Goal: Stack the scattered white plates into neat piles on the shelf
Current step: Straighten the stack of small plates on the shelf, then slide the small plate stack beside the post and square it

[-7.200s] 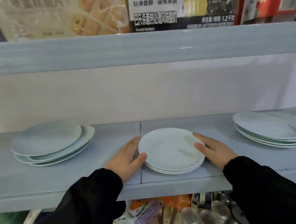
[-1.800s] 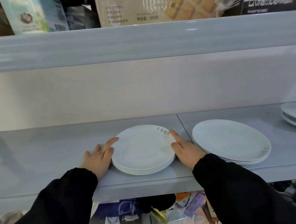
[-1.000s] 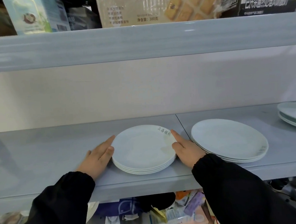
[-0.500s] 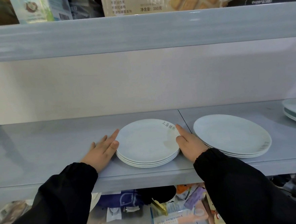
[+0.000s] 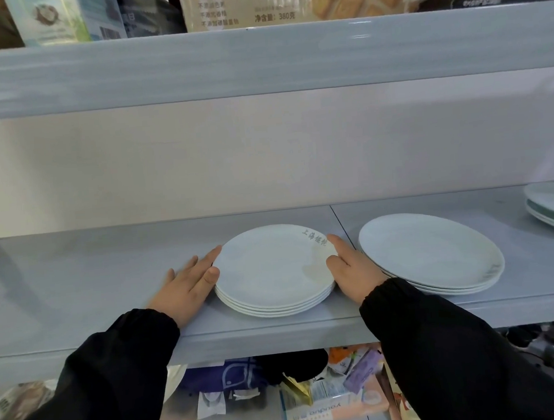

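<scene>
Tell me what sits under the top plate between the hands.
Under the top plate, at least three more plate rims show, stacked on the shelf. Their faces are covered.

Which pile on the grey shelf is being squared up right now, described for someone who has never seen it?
On the middle grey shelf, find the pile of smaller white plates just left of the seam. It sits between the left hand and right hand, and alone has grey lettering on its top rim.

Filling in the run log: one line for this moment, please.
left hand: flat against plate pile | right hand: against its other side | pile: aligned on shelf | neighbouring pile: untouched
</scene>
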`<state>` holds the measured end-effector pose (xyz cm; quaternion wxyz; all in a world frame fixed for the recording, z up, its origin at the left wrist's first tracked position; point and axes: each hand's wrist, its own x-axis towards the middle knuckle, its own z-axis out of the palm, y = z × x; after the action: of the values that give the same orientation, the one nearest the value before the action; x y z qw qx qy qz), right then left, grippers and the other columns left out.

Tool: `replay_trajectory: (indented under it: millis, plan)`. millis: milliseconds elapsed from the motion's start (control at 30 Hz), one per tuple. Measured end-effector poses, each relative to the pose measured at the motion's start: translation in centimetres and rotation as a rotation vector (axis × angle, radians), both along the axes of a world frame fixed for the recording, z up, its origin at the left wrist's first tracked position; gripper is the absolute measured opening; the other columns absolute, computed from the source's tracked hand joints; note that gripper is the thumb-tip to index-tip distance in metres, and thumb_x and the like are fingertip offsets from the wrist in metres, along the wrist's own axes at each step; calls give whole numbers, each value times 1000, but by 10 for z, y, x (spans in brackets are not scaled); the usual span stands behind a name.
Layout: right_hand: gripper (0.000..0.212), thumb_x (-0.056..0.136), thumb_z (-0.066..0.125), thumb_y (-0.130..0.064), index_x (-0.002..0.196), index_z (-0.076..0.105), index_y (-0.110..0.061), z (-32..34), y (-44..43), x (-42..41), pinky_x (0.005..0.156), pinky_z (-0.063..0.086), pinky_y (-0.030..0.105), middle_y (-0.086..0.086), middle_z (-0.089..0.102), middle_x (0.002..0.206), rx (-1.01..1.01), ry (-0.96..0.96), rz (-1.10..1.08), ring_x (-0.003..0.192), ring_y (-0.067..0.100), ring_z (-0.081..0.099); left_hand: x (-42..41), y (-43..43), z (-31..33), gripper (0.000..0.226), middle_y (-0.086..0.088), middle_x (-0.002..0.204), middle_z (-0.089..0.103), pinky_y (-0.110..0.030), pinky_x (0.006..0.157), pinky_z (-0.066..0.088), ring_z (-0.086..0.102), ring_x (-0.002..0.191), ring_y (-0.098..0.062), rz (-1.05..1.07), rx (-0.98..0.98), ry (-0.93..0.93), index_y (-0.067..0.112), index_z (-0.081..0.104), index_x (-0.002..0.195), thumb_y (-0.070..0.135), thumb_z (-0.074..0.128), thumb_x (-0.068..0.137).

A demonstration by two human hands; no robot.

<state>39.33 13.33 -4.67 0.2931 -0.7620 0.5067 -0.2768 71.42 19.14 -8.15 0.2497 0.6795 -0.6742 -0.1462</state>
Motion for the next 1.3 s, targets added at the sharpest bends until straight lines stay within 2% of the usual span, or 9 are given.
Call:
replay_trajectory:
  millis: [233, 367, 533, 767, 867, 1000, 1100, 1200, 1300]
  plan:
    - [45, 88, 33, -27, 132, 42, -24, 1, 2, -1, 89, 48, 38, 0, 61, 116, 7, -1, 10, 98, 21, 56, 0, -1, -1, 65, 19, 158, 19, -42, 119, -6, 1, 147, -3, -5, 13, -8, 65, 6, 139, 84, 1, 77]
    - [42, 94, 35, -23, 136, 39, -24, 0, 1, 0, 92, 48, 38, 2, 60, 123, 12, -3, 3, 102, 21, 56, 0, 0, -1, 65, 20, 157, 18, -41, 119, -6, 1, 147, -3, -6, 15, -8, 65, 5, 140, 83, 1, 77]
    - [66, 98, 39, -36, 155, 10, -22, -1, -1, 2, 102, 32, 29, -1, 36, 153, 55, 51, -15, 132, 21, 41, -1, 4, 3, 79, 29, 152, 11, -38, 119, -4, 2, 147, -4, -54, -7, -20, 53, 3, 147, 85, 8, 75]
    - [48, 97, 43, -29, 142, 33, -18, 4, 4, -1, 82, 38, 30, -2, 55, 118, 26, 40, 21, 99, 17, 50, -4, 5, 3, 85, 23, 155, 15, -30, 118, 1, 5, 148, -8, -61, -13, -24, 48, 6, 150, 86, 10, 74]
    - [46, 97, 45, -31, 140, 36, -21, 6, 6, -1, 82, 36, 27, -6, 51, 112, 34, 11, 35, 100, 14, 50, -4, 5, 6, 80, 26, 150, 21, -34, 119, 9, 16, 146, -7, -63, -27, 3, 49, 12, 149, 83, 17, 77]
    - [56, 87, 50, -49, 140, 37, -34, 6, 6, -7, 97, 44, 31, -13, 56, 125, 7, -53, 65, 112, 11, 55, -6, 7, 14, 78, 24, 142, 41, -34, 111, 29, 40, 133, -7, 16, -104, 98, 45, 30, 145, 78, 34, 75]
    - [62, 87, 52, -51, 143, 32, -35, 8, 11, -15, 104, 40, 32, -11, 46, 140, -17, -68, 129, 116, 9, 52, -11, 9, 17, 72, 18, 137, 51, -35, 104, 35, 46, 127, -10, 123, -145, 100, 46, 36, 139, 75, 36, 74]
    - [65, 89, 52, -50, 148, 26, -39, 19, 12, -29, 104, 27, 23, -11, 17, 159, -112, 26, 186, 136, 14, 38, -26, 6, 25, 70, 15, 142, 48, -37, 107, 35, 44, 129, -10, 149, -163, 38, 48, 36, 139, 77, 36, 75]
    - [67, 91, 53, -48, 151, 26, -35, 33, 7, -52, 114, 20, 25, -9, 15, 161, -209, 62, 195, 145, 5, 16, -53, -2, 40, 70, 12, 144, 45, -39, 107, 37, 41, 131, -9, 122, -209, -25, 46, 37, 141, 75, 37, 77]
